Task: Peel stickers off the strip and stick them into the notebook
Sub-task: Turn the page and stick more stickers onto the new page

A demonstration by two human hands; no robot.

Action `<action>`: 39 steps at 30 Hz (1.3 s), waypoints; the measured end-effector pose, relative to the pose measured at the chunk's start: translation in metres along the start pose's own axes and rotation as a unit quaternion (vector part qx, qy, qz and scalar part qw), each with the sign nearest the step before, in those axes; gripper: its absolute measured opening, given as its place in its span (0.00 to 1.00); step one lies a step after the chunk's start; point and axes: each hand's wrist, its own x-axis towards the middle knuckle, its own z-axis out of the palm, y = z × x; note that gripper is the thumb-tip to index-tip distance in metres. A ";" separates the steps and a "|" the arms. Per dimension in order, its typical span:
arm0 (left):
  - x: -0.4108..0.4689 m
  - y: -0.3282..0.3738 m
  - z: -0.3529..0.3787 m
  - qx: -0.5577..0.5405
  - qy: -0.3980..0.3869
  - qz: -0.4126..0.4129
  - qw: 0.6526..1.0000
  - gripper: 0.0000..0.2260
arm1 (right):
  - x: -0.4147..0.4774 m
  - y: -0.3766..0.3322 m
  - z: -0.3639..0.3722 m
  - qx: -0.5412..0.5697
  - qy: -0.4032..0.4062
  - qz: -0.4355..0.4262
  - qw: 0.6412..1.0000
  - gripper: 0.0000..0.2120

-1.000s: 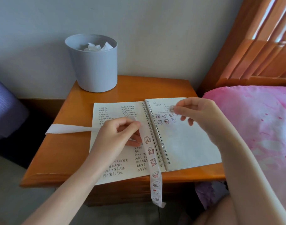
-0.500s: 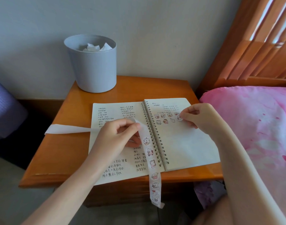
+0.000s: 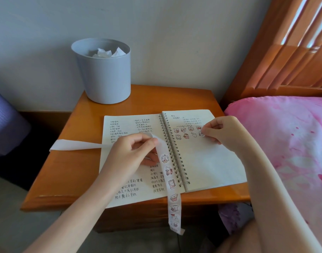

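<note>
L hand (image 3: 134, 152): over L page, thumb + index pinch strip (image 3: 172, 185) at its fold; strip end hangs off tabletop (image 3: 68, 179) front. R hand (image 3: 224, 132): fingers curled, tips pinch sticker (image 3: 201, 134) against R page of open notebook (image 3: 211, 165).

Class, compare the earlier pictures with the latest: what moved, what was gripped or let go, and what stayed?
The right hand came down from above the page, bringing the sticker to the end of the lower row on the right page of the notebook, and still holds it there. Nothing was let go. The left hand keeps its grip on the strip; the notebook and the bin stayed put.
</note>
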 end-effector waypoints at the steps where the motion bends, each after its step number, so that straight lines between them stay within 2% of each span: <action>1: 0.000 0.000 0.000 0.000 -0.001 0.000 1.000 0.07 | 0.001 0.000 0.000 -0.003 0.001 0.000 1.000 0.09; 5: 0.000 -0.001 0.000 -0.003 0.000 -0.002 1.000 0.07 | 0.002 0.001 0.003 -0.013 0.005 -0.006 1.000 0.09; 11: 0.001 -0.001 0.000 -0.001 -0.001 -0.001 1.000 0.07 | 0.001 0.004 0.005 -0.041 0.032 -0.021 0.998 0.02; 16: 0.000 -0.001 0.000 0.002 -0.001 -0.001 1.000 0.07 | 0.003 0.007 0.004 -0.021 0.063 0.011 0.998 0.15; 20: 0.001 -0.001 0.000 0.002 0.003 -0.002 1.000 0.07 | 0.007 0.010 0.005 -0.041 0.074 0.005 0.996 0.11; 25: 0.001 -0.001 0.000 0.008 0.003 0.002 1.000 0.07 | 0.009 0.008 0.010 -0.073 0.065 0.036 0.995 0.17; 31: 0.000 -0.001 0.000 0.010 0.003 0.004 1.000 0.07 | 0.009 0.009 0.013 -0.080 0.087 0.007 0.993 0.08; 33: 0.000 -0.001 0.000 0.013 0.002 0.005 1.000 0.07 | 0.008 0.007 0.013 -0.075 0.084 0.012 0.994 0.10; 35: 0.000 -0.001 0.000 0.012 0.002 0.003 1.000 0.07 | 0.006 0.004 0.013 -0.085 0.073 0.030 0.993 0.17; 37: 0.000 -0.001 0.000 0.012 0.001 0.002 1.000 0.07 | 0.003 -0.001 0.014 -0.130 0.059 0.043 0.989 0.24; 39: 0.000 -0.001 0.000 0.012 0.000 0.001 1.000 0.07 | 0.000 -0.005 0.015 -0.160 0.053 0.041 0.985 0.26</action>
